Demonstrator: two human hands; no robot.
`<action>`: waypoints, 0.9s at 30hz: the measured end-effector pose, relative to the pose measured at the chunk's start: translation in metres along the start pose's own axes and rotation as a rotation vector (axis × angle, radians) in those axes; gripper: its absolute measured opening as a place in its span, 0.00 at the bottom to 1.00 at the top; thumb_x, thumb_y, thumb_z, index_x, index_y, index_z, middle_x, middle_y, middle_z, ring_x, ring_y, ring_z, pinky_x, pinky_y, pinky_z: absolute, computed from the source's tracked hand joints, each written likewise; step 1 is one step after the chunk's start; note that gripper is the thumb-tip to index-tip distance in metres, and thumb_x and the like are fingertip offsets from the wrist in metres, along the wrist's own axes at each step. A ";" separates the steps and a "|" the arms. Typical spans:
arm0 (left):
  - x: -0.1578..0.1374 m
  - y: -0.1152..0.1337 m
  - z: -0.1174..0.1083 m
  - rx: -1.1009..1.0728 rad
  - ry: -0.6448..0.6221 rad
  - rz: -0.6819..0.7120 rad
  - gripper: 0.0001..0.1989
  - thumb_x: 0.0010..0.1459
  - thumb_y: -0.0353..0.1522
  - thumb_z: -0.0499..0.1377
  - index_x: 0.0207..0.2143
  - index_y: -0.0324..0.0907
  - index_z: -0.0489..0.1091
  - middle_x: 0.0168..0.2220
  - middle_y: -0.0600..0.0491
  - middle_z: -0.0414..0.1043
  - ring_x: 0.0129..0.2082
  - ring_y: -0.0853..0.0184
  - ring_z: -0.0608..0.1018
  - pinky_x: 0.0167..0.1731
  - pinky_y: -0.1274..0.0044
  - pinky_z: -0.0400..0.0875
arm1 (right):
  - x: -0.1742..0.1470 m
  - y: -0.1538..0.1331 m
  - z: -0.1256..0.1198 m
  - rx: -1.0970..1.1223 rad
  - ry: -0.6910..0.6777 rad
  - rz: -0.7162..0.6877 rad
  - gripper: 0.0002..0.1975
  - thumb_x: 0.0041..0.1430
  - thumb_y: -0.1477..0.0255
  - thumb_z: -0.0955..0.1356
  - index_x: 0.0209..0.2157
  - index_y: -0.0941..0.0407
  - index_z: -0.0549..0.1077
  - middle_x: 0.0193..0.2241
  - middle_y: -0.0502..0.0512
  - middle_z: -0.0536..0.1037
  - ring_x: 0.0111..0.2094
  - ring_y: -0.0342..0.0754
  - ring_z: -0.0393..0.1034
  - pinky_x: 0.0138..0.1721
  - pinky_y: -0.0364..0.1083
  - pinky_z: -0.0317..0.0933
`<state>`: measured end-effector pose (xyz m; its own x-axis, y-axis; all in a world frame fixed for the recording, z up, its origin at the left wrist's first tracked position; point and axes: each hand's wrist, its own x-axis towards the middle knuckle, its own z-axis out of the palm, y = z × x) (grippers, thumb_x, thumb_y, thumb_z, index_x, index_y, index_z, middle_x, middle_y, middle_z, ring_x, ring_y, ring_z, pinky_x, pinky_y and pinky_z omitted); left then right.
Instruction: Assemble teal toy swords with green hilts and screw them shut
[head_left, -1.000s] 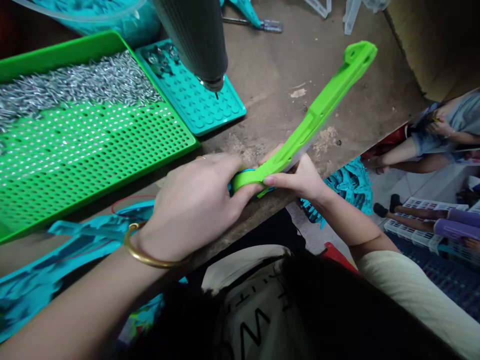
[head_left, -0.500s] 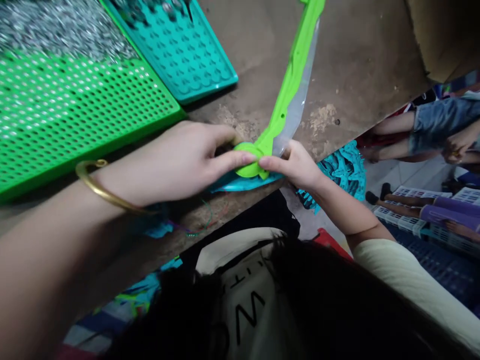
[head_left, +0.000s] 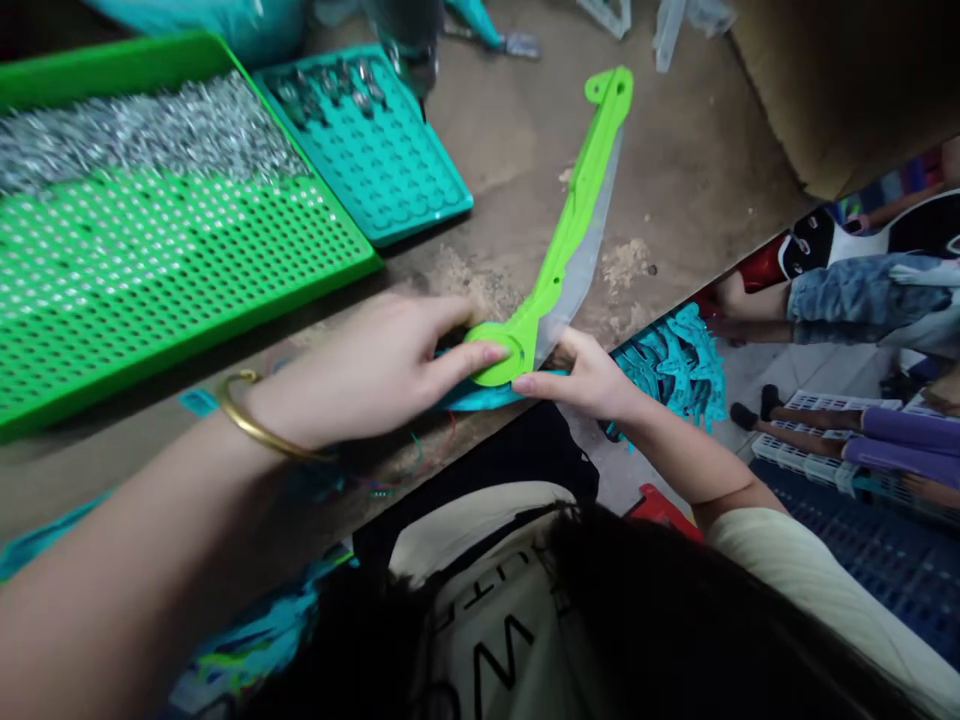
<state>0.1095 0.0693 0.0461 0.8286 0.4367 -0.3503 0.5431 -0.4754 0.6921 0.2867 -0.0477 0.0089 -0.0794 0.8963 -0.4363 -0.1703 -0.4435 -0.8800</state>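
A long lime-green plastic part [head_left: 570, 225] with a round disc end points away from me across the bench. Along its right side runs a translucent plastic strip [head_left: 589, 270]. My left hand [head_left: 390, 365], with a gold bangle on the wrist, grips the disc end, thumb pressed on top and the other fingers partly hidden. My right hand [head_left: 585, 375] pinches the right edge at the same end, by the strip, its thumb at the lower rim. Beneath the disc a flat turquoise piece [head_left: 472, 400] shows at the bench edge, mostly covered.
Left of my hands lies a green perforated tray [head_left: 187, 260] holding many small metal pieces. A turquoise tray [head_left: 397, 150] with metal parts adjoins it, below a dark tool tip [head_left: 416, 70]. Turquoise pieces [head_left: 667, 370] are piled beyond the bench. Other people's legs [head_left: 847, 300] show at right.
The view has shifted, bringing the part's far end and a tool tip into sight. My right thumb has slid off the disc's top to its lower edge, away from my left thumb.
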 end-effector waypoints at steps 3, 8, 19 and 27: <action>-0.005 0.001 0.007 0.045 -0.026 -0.015 0.23 0.58 0.51 0.46 0.27 0.42 0.65 0.25 0.51 0.70 0.24 0.64 0.71 0.25 0.75 0.58 | 0.006 -0.018 -0.013 0.036 0.186 -0.062 0.27 0.47 0.58 0.74 0.44 0.57 0.67 0.40 0.53 0.78 0.42 0.46 0.74 0.46 0.46 0.69; -0.015 0.005 0.022 0.204 -0.037 -0.066 0.22 0.61 0.49 0.44 0.34 0.43 0.67 0.31 0.47 0.74 0.29 0.58 0.74 0.27 0.73 0.61 | 0.014 -0.036 -0.022 -0.020 0.171 -0.129 0.20 0.45 0.64 0.76 0.36 0.57 0.67 0.31 0.48 0.76 0.33 0.41 0.72 0.36 0.42 0.67; -0.014 0.001 0.035 0.265 -0.045 -0.087 0.23 0.61 0.47 0.42 0.37 0.42 0.69 0.33 0.45 0.75 0.31 0.52 0.77 0.29 0.68 0.65 | 0.020 -0.025 -0.030 0.045 0.150 -0.100 0.22 0.45 0.62 0.75 0.38 0.57 0.67 0.32 0.49 0.76 0.33 0.41 0.73 0.36 0.42 0.68; -0.015 -0.001 0.033 0.244 -0.067 -0.097 0.25 0.62 0.49 0.41 0.41 0.42 0.69 0.34 0.45 0.75 0.33 0.51 0.77 0.31 0.67 0.66 | 0.028 -0.049 -0.047 -0.143 0.188 -0.193 0.21 0.50 0.57 0.72 0.37 0.57 0.67 0.29 0.48 0.73 0.33 0.40 0.71 0.37 0.42 0.70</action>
<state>0.1009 0.0378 0.0294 0.7741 0.4410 -0.4542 0.6299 -0.6079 0.4834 0.3390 -0.0010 0.0309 0.1269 0.9532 -0.2743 -0.0239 -0.2735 -0.9616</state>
